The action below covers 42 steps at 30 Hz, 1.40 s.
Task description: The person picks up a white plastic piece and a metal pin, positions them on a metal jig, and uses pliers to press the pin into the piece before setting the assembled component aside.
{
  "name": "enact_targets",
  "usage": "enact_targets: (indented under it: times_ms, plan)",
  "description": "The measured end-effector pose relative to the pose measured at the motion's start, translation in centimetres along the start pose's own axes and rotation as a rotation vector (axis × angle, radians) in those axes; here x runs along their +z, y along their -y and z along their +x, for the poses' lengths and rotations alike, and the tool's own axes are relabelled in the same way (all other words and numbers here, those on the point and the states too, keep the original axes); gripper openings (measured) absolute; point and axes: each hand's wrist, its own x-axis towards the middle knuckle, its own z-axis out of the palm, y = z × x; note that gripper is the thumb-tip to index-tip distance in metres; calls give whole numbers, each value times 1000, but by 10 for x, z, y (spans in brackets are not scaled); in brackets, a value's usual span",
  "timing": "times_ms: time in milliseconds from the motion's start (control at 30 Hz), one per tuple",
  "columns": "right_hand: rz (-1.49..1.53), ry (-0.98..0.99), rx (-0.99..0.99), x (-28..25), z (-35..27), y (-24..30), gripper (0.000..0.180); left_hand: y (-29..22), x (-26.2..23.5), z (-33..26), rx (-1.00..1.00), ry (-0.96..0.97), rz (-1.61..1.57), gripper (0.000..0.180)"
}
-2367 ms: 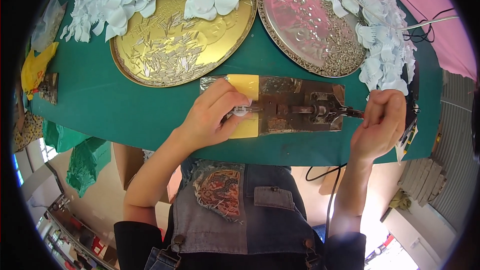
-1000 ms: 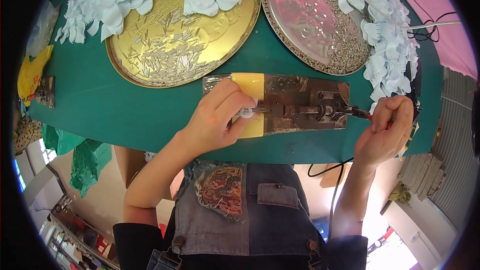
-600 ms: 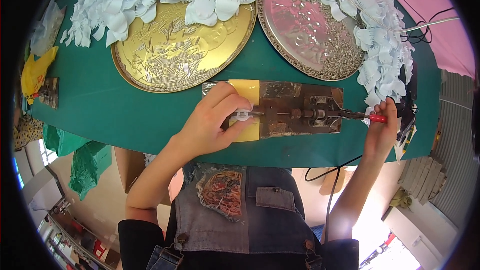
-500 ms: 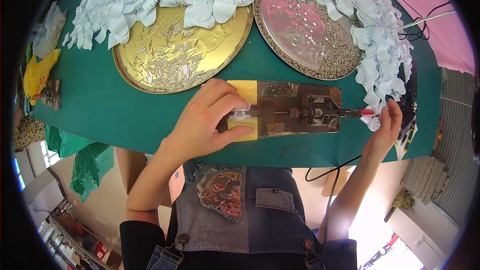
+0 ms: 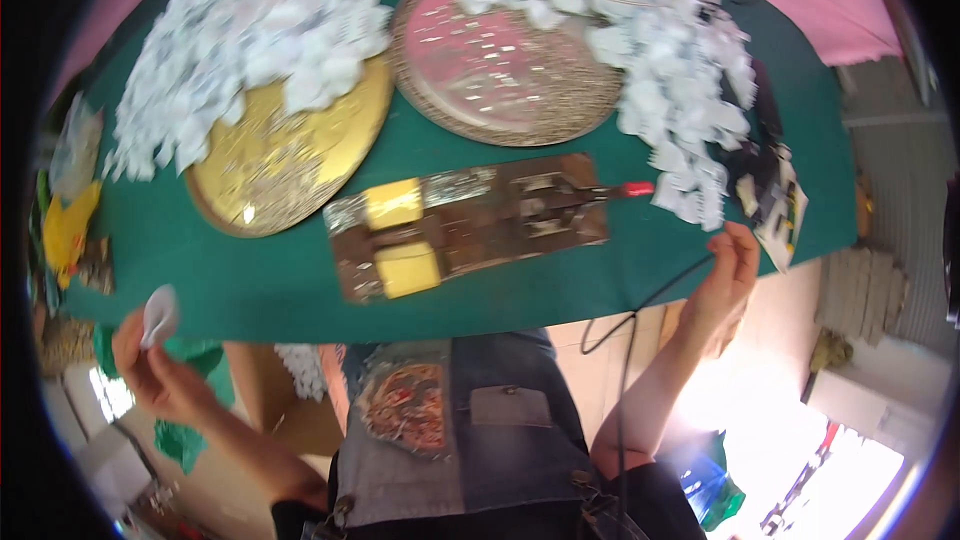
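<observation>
Left hand has swung aside, pinching a small white piece.

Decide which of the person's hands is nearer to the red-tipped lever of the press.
Right. The right hand is just below and right of the red-tipped lever; the left hand is far off, past the table's left edge.

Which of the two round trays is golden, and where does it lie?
The golden tray lies on the person's left, half under white pieces. The other tray, further right, has a pink centre.
</observation>
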Motion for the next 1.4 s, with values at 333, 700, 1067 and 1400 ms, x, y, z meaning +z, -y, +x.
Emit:
enact_targets:
  times_ms: [333,700,1067,1400]
  plan:
    - [-483,-344,-249,-101,100,-49,20,193,-191,-262,-986,95,1247,66]
    - [-1156,-125,362,-191,215,-137,101,111,-39,-66,-311,-426,750,39]
    - [604,159,429,-207,259,-95,43,65,64,-61,-237,-183,498,39]
    - [-121,-29,-184,-148,305,146,42,91,57,-64,-221,-113,597,37]
